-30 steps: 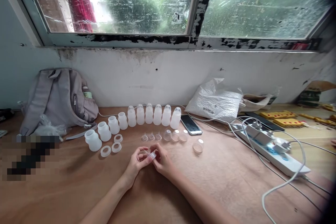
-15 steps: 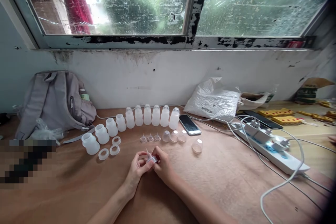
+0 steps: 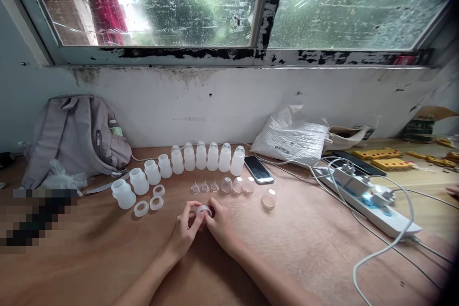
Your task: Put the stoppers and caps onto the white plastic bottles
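Note:
My left hand and my right hand meet above the near middle of the table, fingers closed around opposite sides of a translucent baby bottle collar ring. The ring is tilted, and fingers partly hide it; I cannot tell whether a teat sits inside. Just beyond lie several clear teats and clear domed caps. One more clear cap rests to the right. Loose white collar rings lie to the left, beside open frosted bottles. Capped bottles stand in a row behind.
A phone lies right of the bottles. A white power strip with looping cables covers the right side. A grey backpack stands at back left, a silver plastic bag by the wall. Yellow parts lie far right.
Both hands have turned the held ring: a pointed clear teat tip stood up from it before, and now the ring's round rim shows instead. The items on the table stay in place.

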The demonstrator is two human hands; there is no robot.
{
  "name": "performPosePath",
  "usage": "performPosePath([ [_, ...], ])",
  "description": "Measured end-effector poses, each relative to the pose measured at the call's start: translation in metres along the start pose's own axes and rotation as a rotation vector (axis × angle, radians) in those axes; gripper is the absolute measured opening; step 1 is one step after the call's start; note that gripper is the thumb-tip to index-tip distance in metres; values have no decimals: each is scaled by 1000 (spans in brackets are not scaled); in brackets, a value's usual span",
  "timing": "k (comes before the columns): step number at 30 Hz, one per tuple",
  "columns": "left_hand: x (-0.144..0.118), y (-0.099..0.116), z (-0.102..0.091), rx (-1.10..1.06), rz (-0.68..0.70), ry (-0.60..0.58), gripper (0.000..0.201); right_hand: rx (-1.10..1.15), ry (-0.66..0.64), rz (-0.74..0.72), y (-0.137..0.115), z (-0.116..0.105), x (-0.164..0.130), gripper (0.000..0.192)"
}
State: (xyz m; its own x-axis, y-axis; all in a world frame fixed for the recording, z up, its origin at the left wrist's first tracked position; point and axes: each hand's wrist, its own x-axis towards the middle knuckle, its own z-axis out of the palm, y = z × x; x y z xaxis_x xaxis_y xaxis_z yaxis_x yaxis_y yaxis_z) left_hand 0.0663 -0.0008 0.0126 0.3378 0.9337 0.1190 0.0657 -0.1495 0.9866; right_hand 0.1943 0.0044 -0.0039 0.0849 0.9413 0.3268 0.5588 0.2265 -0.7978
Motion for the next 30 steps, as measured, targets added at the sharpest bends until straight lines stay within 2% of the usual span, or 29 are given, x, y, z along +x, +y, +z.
performPosePath([
  [3,-1,0,0,32,25,-6,23,35,5,-6,0,1,0,13],
  [9,-1,-3,-1,14,-3,111,17,63,-53,-122,-5,-2,-4,7],
  [12,0,-1,-3,-23,-18,131,13,61,-66,-149,-4,-2,-6,1],
  [17,0,0,-3,12,-6,130,12,78,-35,-136,-3,-1,-4,9],
  [20,1,-4,-4,31,-7,145,16,189,-95,-120,-5,-4,-3,9],
  [23,5,-8,-7,-58,-70,129,22,427,-211,-11,-7,-7,-2,23],
  [25,8,-9,-8,-171,-130,71,23,551,-253,78,-7,-8,0,29],
  [28,10,-8,-10,-329,-200,27,24,572,-244,102,-5,-7,0,29],
  [30,11,-7,-12,-417,-213,76,24,505,-206,66,-4,-6,0,26],
])
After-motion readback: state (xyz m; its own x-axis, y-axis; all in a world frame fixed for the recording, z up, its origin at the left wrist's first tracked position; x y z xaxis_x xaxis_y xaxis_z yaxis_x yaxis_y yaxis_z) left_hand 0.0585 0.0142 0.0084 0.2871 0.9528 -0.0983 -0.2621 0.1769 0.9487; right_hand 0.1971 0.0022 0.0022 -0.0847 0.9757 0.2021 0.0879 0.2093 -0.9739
